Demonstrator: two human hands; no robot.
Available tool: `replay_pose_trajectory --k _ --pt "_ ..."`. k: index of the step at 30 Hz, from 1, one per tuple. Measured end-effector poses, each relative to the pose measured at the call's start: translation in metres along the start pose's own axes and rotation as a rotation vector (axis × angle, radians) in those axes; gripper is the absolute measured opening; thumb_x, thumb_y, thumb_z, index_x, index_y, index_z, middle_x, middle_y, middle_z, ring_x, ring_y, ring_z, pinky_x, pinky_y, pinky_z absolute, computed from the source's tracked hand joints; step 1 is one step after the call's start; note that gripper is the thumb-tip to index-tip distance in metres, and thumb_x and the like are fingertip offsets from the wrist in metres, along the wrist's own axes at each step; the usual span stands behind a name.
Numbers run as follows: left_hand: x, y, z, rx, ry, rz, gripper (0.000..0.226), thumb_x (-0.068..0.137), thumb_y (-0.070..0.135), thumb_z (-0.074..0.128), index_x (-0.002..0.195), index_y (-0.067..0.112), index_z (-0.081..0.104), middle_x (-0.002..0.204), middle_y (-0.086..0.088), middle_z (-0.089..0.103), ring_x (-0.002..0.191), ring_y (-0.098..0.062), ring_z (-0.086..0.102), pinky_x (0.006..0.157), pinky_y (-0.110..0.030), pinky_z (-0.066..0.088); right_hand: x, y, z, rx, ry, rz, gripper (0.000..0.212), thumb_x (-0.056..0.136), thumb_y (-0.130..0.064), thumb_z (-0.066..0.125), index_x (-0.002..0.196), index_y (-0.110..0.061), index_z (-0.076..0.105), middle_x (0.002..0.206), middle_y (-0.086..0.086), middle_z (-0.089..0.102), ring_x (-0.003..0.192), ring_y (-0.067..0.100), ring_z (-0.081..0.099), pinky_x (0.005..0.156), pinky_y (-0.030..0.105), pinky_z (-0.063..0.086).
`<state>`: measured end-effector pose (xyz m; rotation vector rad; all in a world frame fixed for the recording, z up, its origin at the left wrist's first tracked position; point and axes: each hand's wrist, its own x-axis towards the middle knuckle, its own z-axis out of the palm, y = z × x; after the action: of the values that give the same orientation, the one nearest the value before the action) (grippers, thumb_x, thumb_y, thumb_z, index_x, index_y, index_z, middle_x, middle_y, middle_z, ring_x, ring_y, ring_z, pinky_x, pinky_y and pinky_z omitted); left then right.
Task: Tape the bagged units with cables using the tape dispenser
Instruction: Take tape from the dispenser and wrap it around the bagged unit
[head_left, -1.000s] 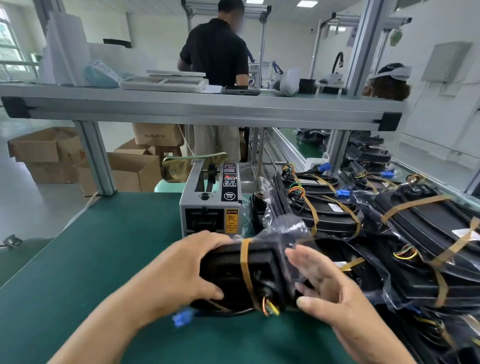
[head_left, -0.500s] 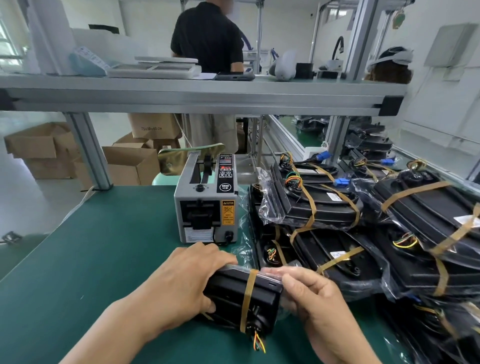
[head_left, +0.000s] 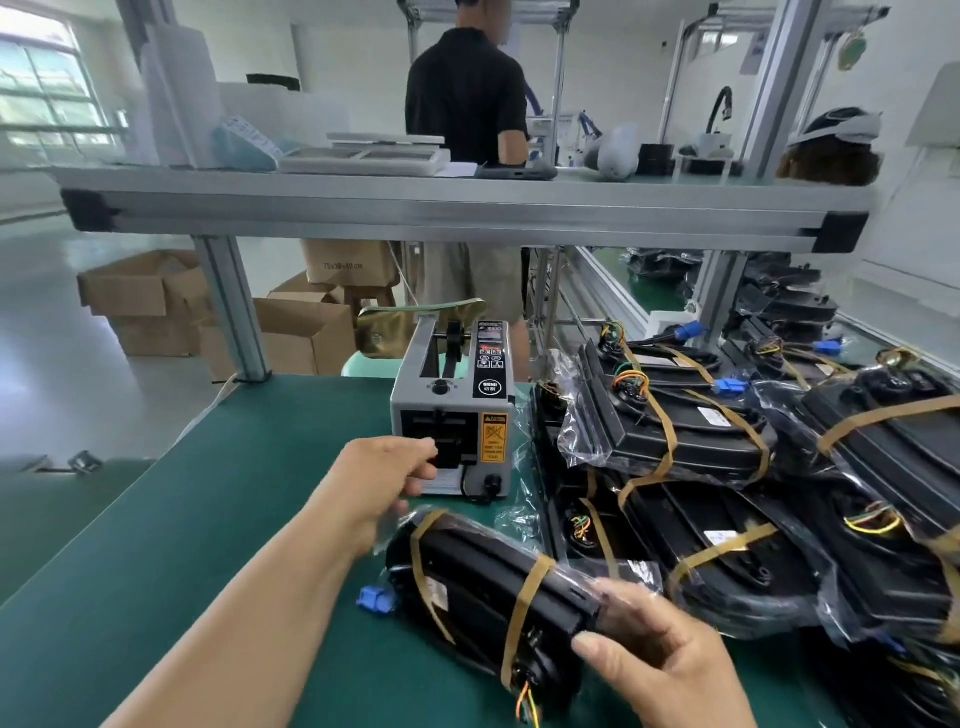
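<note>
Two hands: right hand (head_left: 670, 660) fingers curl round the bagged unit (head_left: 467, 577); left hand (head_left: 379, 483) fingers at tape dispenser (head_left: 488, 395), grip unclear.

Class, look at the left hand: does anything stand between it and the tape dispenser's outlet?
Nothing visible does. The left hand is at the front opening of the tape dispenser, with no object between them. The bagged unit lies nearer the camera, gripped by the right hand.
</note>
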<state>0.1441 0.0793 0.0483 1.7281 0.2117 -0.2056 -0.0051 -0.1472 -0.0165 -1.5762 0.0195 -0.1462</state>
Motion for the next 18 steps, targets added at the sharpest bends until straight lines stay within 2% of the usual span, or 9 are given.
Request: replay_pose_trajectory --k 2,4,7,11,13,15,17,18 --pt "0.017 -0.003 0.01 -0.192 0.046 -0.171 0.015 0.097 0.022 0.062 0.092 0.011 0.071 0.072 0.001 0.064 0.055 -0.007 0.044 0.044 -0.017 0.034 -0.006 -0.001 0.004 -0.029 0.016 -0.025 0.043 0.05 -0.023 0.087 0.09 -0.039 0.08 0.088 0.007 0.079 0.088 0.019 0.076 0.079 0.02 0.056" --pt "0.03 -0.005 0.016 -0.309 0.029 -0.264 0.015 0.098 0.019 0.06 0.086 0.011 0.065 0.069 0.003 0.058 0.053 -0.005 0.041 0.036 -0.014 0.028 -0.01 -0.002 0.005 -0.018 -0.006 -0.065 0.042 0.053 -0.015 0.085 0.089 -0.036 0.081 0.088 0.005 0.079 0.086 0.015 0.076 0.074 0.012 0.054" --pt "0.043 -0.002 0.018 -0.418 0.029 -0.332 0.015 0.094 0.008 0.06 0.08 0.012 0.057 0.069 0.002 0.052 0.05 -0.004 0.04 0.032 -0.011 0.024 -0.011 0.0 0.005 0.006 0.003 -0.085 0.04 0.052 -0.007 0.085 0.086 -0.027 0.083 0.088 0.007 0.079 0.085 0.016 0.077 0.071 0.01 0.054" --pt "0.048 0.004 0.023 -0.478 0.059 -0.385 0.014 0.093 0.008 0.06 0.082 0.014 0.056 0.066 0.004 0.052 0.029 -0.001 0.043 0.034 -0.009 0.021 -0.012 -0.002 0.008 -0.005 -0.064 -0.106 0.042 0.059 -0.005 0.085 0.093 -0.029 0.082 0.09 0.009 0.079 0.085 0.025 0.077 0.072 0.017 0.057" --pt "0.051 0.005 0.027 -0.495 0.091 -0.403 0.014 0.093 0.008 0.061 0.081 0.013 0.057 0.064 0.004 0.054 0.031 -0.001 0.046 0.04 -0.011 0.024 -0.012 -0.001 0.008 0.008 -0.076 -0.118 0.042 0.061 -0.003 0.084 0.093 -0.029 0.082 0.091 0.009 0.079 0.086 0.025 0.077 0.073 0.018 0.058" --pt "0.056 0.005 0.033 -0.548 0.137 -0.411 0.011 0.094 0.01 0.063 0.084 0.011 0.059 0.067 0.003 0.058 0.042 -0.002 0.049 0.049 -0.007 0.028 -0.012 0.0 0.008 0.019 -0.082 -0.124 0.042 0.062 0.0 0.083 0.094 -0.028 0.081 0.093 0.009 0.079 0.088 0.024 0.077 0.074 0.018 0.058" --pt "0.06 0.006 0.038 -0.608 0.174 -0.414 0.005 0.094 0.011 0.064 0.096 0.011 0.059 0.068 0.002 0.058 0.05 -0.003 0.049 0.032 -0.009 0.027 -0.012 0.001 0.009 0.025 -0.077 -0.125 0.042 0.063 0.0 0.083 0.095 -0.027 0.081 0.093 0.009 0.079 0.089 0.024 0.077 0.075 0.017 0.058" --pt "0.062 0.005 0.039 -0.621 0.193 -0.409 0.01 0.094 0.011 0.063 0.101 0.012 0.057 0.068 0.002 0.057 0.051 -0.003 0.048 0.028 -0.009 0.023 -0.012 0.0 0.009 0.026 -0.062 -0.126 0.041 0.062 -0.002 0.083 0.094 -0.028 0.081 0.093 0.009 0.079 0.089 0.023 0.077 0.075 0.017 0.057"
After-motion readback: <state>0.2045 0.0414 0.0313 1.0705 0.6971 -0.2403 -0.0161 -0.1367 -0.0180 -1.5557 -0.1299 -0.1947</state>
